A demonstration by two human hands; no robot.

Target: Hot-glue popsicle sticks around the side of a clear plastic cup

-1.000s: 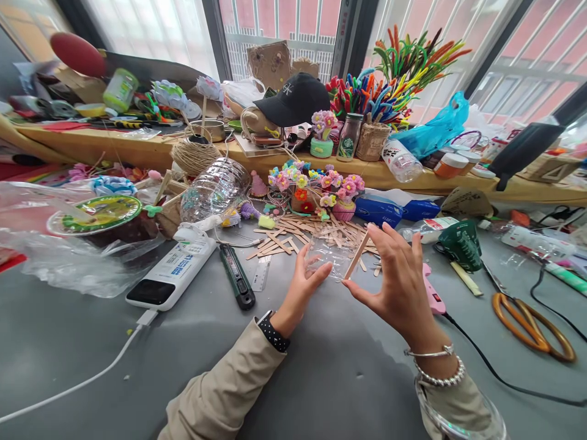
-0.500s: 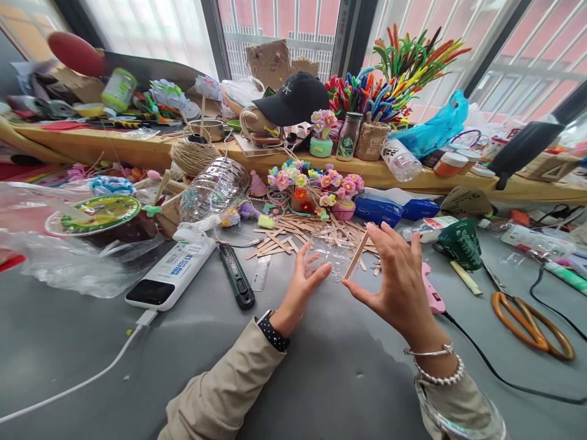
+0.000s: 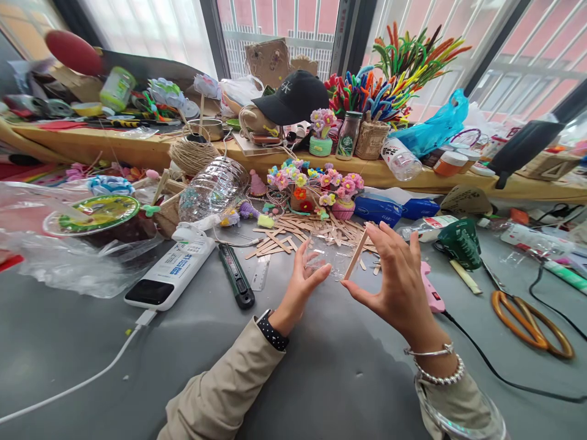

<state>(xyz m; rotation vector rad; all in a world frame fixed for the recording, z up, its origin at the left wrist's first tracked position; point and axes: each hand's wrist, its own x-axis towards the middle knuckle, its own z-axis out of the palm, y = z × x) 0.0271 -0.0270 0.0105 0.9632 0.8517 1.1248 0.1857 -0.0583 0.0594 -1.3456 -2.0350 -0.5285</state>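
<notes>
From my remote seat, I keep the same hold as a second ago: left hand grasping the clear plastic piece, right hand pinching a wooden stick at its edge.

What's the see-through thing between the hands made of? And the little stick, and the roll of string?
See-through thing: probably clear, glossy plastic; the background shows through and it catches bright glints, though glass isn't ruled out.
Little stick in the right hand: looks like bare wood, pale tan without shine.
Roll of string: perhaps jute or similar fibre; dull brown, coarse-looking strands.
</notes>
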